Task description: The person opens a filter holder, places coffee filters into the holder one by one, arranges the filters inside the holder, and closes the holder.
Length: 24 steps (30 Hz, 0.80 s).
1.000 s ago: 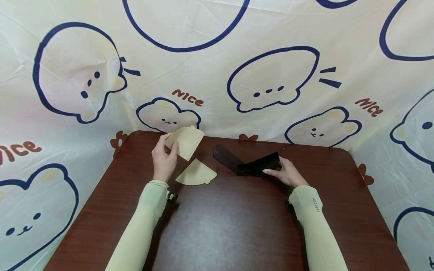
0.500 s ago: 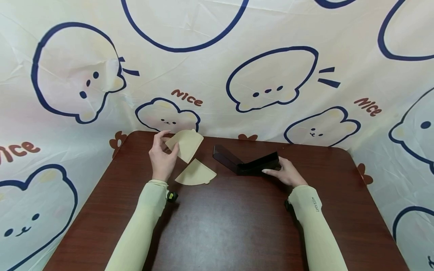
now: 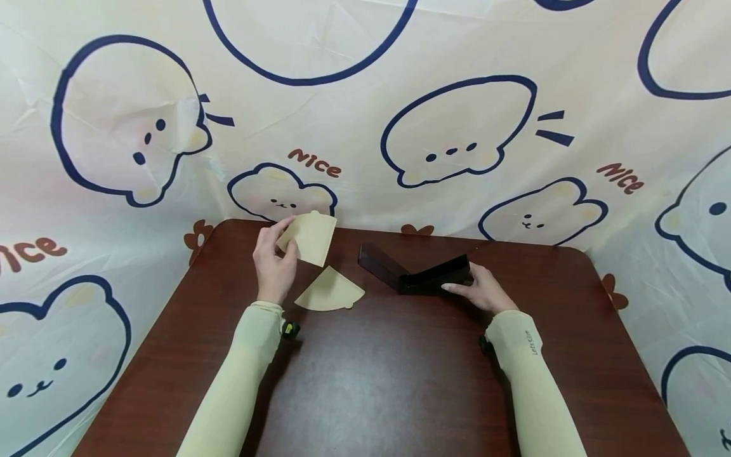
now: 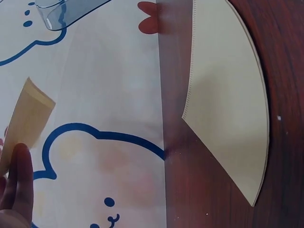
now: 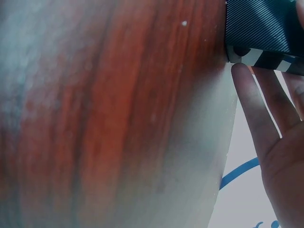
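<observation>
My left hand point(image 3: 273, 266) pinches a cream paper cone coffee filter point(image 3: 311, 236) between thumb and fingers, raised at the far left of the table. In the left wrist view, the fingers point(image 4: 21, 178) show at the lower left with this filter point(image 4: 29, 116). Just in front, more coffee filters point(image 3: 329, 291) lie flat as a fan-shaped stack with a crimped edge point(image 4: 189, 80). At right, my right hand point(image 3: 484, 291) grips the end of a black box point(image 3: 436, 276), thumb on the near side. Its see-through dark lid point(image 3: 381, 265) is swung out leftward. The right wrist view shows the box's ribbed side point(image 5: 266, 23) above the fingertips.
Everything stands on a dark brown wooden table point(image 3: 365, 381) with rounded far corners. A pale cloth point(image 3: 354, 127) printed with cartoon bears hangs right behind the table's far edge and at both sides.
The coffee filter in my left hand dipped slightly, then rose and turned, its right edge now steeper. The right hand, the box and the filters on the table stay put.
</observation>
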Each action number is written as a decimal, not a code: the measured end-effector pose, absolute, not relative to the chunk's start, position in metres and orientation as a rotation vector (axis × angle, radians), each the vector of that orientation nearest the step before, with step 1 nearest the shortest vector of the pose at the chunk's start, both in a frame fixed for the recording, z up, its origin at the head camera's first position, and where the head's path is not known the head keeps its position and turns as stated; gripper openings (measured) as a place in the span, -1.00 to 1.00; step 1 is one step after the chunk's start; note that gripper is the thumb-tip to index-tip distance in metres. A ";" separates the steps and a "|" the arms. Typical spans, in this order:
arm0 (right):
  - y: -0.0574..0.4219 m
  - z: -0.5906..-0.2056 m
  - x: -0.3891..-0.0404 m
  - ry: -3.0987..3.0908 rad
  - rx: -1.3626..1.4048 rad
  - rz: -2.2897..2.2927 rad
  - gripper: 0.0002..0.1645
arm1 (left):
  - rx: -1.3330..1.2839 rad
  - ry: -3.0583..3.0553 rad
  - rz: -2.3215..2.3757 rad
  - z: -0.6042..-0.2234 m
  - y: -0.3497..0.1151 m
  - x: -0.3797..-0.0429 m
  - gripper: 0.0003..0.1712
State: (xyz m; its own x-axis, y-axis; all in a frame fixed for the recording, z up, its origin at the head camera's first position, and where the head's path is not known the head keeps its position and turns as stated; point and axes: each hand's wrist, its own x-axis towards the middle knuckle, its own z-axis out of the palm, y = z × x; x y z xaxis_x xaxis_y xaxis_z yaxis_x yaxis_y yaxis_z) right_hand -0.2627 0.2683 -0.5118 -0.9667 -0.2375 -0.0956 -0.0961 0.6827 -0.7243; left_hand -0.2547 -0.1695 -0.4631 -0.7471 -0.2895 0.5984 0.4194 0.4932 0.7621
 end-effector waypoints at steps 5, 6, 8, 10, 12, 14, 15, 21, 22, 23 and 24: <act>0.268 -0.512 -0.262 2.715 -0.280 -1.158 -0.39 | -0.091 -2.021 -1.318 -0.463 -0.170 -0.254 -0.59; 0.268 -0.512 -0.262 2.715 -0.287 -1.157 -0.38 | -0.087 -2.016 -1.326 -0.463 -0.170 -0.254 -0.62; 0.268 -0.512 -0.262 2.713 -0.286 -1.159 -0.36 | -0.077 -2.010 -1.344 -0.464 -0.171 -0.254 -0.65; 0.268 -0.513 -0.262 2.714 -0.287 -1.156 -0.34 | -0.064 -2.000 -1.363 -0.465 -0.172 -0.254 -0.66; 0.268 -0.514 -0.262 2.717 -0.282 -1.152 -0.32 | -0.047 -1.992 -1.377 -0.465 -0.172 -0.254 -0.67; 0.268 -0.514 -0.262 2.721 -0.277 -1.149 -0.32 | -0.037 -1.980 -1.384 -0.465 -0.172 -0.253 -0.66; 0.268 -0.514 -0.263 2.722 -0.279 -1.145 -0.32 | -0.035 -1.973 -1.384 -0.464 -0.171 -0.253 -0.67; 0.268 -0.513 -0.263 2.721 -0.268 -1.148 -0.37 | -0.043 -1.926 -1.388 -0.443 -0.162 -0.241 -0.75; 0.269 -0.513 -0.263 2.720 -0.268 -1.149 -0.37 | -0.045 -1.920 -1.392 -0.439 -0.160 -0.238 -0.77; 0.268 -0.513 -0.263 2.722 -0.265 -1.150 -0.37 | -0.050 -1.916 -1.393 -0.435 -0.158 -0.236 -0.79; 0.269 -0.514 -0.263 2.723 -0.268 -1.146 -0.37 | -0.057 -1.909 -1.399 -0.435 -0.158 -0.237 -0.80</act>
State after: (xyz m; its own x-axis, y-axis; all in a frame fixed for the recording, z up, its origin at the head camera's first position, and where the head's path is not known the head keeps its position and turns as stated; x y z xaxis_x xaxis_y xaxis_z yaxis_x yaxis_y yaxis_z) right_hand -0.2626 0.2686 -0.5136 -0.9685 -0.2320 -0.0904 -0.0976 0.6878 -0.7193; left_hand -0.2369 -0.1581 -0.4351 -0.7140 -0.3795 0.5883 0.4464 0.4005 0.8002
